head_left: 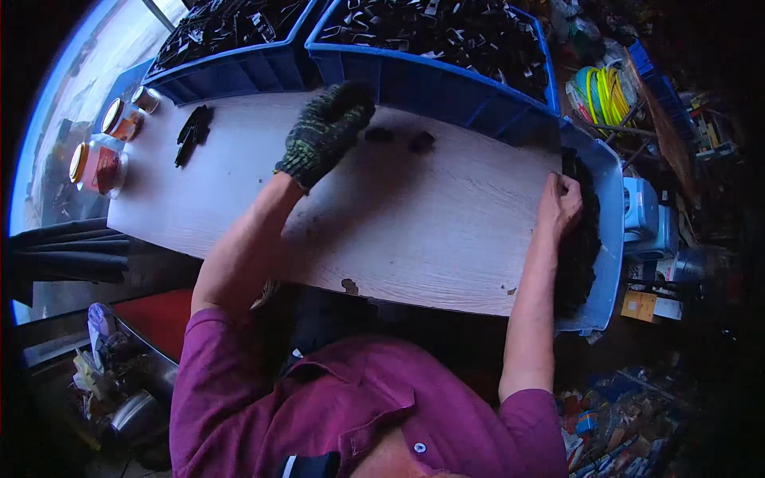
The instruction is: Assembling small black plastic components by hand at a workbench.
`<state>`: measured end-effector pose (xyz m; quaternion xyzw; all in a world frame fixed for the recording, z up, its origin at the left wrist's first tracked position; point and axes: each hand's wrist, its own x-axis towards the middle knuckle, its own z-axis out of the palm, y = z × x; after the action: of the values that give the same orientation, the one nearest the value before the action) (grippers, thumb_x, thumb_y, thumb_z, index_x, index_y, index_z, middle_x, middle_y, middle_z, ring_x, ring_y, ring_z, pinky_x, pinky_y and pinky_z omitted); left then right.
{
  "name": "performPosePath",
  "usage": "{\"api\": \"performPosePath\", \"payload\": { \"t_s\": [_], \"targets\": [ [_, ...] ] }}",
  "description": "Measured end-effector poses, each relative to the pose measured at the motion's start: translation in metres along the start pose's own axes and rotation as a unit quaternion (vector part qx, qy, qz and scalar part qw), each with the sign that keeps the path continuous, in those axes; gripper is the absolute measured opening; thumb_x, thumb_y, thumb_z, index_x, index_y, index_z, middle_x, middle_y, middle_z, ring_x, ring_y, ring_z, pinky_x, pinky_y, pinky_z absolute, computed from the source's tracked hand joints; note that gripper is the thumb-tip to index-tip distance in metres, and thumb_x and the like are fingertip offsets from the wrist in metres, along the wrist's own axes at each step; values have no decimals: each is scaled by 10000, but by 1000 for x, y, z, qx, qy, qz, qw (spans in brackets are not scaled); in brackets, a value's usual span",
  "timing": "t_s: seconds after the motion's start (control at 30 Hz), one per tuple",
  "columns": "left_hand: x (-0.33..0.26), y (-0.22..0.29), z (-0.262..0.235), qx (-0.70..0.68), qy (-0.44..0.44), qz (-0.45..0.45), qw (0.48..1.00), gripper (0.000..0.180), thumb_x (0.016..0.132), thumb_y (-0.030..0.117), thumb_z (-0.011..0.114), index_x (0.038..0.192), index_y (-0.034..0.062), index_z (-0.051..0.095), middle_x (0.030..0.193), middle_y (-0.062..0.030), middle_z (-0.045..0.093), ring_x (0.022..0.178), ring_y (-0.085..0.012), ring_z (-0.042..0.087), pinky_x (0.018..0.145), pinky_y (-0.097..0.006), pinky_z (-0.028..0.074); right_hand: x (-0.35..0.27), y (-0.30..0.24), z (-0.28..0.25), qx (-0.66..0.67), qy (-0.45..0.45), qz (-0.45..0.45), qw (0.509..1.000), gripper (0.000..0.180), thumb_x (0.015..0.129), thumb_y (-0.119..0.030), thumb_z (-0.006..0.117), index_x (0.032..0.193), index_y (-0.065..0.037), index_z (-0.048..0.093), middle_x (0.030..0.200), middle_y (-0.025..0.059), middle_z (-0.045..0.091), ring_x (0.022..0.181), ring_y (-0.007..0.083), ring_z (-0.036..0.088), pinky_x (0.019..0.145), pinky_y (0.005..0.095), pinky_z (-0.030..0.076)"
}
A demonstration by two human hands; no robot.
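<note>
My left hand [328,134] wears a dark green patterned work glove and hovers over the far middle of the pale wooden board [446,239]. Its fingers are curled in, and whatever they may hold is hidden. Just right of it, two small dark pieces [421,142] lie on the board. My bare right hand [561,204] is at the board's right edge, beside a light blue bin [610,239] of black parts. Its fingers are closed, and I cannot make out anything in them. A small bundle of black strips [193,135] rests on the board's far left.
Two blue crates [470,99] [231,76] full of black parts stand along the board's far edge. Lidded jars [100,167] are at the left end. Beyond the right bin are a yellow coiled hose [606,95] and blue containers [641,211]. Clutter covers the lower right floor.
</note>
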<state>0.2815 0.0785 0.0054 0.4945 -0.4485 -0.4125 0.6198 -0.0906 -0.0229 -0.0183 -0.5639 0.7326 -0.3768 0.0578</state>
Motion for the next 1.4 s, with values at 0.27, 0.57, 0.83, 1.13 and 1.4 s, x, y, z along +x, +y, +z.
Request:
{"api": "performPosePath", "payload": {
  "t_s": [0.27, 0.57, 0.83, 1.13, 1.4],
  "targets": [
    [-24, 50, -4, 17, -50, -117, 992, 356, 977, 293, 562, 1221, 36, 601, 982, -108, 699, 818, -150, 657, 586, -262, 516, 0, 3, 2, 49, -9, -13, 999, 375, 790, -383, 656, 947, -48, 721, 911, 150, 716, 870, 309, 674, 796, 401, 504],
    [-73, 23, 0, -250, -20, -182, 951, 342, 897, 77, 637, 1230, 25, 582, 1037, -114, 697, 887, -211, 670, 789, -321, 546, 9, 20, 11, 57, 7, -55, 997, 331, 799, -292, 700, 959, -2, 715, 927, 181, 714, 864, 313, 680, 813, 396, 515],
    [-63, -1, 7, 116, -108, 89, 983, 379, 839, 78, 666, 1214, 65, 611, 1017, -104, 704, 854, -182, 692, 737, -310, 573, 41, 73, 27, 111, 25, -83, 990, 333, 799, -297, 720, 926, 10, 702, 919, 170, 714, 853, 309, 674, 789, 403, 518],
    [-59, 2, 7, 123, -110, 147, 975, 424, 824, 67, 703, 1234, 80, 600, 1030, -109, 689, 864, -194, 693, 763, -326, 560, 42, 67, 14, 111, 80, -72, 988, 422, 831, -390, 696, 921, 22, 699, 897, 121, 702, 845, 223, 623, 808, 360, 480],
    [-66, -17, 0, 327, -37, 421, 845, 430, 805, 101, 726, 1218, 80, 608, 1078, -137, 675, 862, -227, 698, 750, -336, 566, -54, -67, -16, 405, -159, 84, 896, 363, 895, -302, 626, 1150, -43, 611, 937, 163, 652, 909, 235, 624, 852, 399, 493]
  ]
}}
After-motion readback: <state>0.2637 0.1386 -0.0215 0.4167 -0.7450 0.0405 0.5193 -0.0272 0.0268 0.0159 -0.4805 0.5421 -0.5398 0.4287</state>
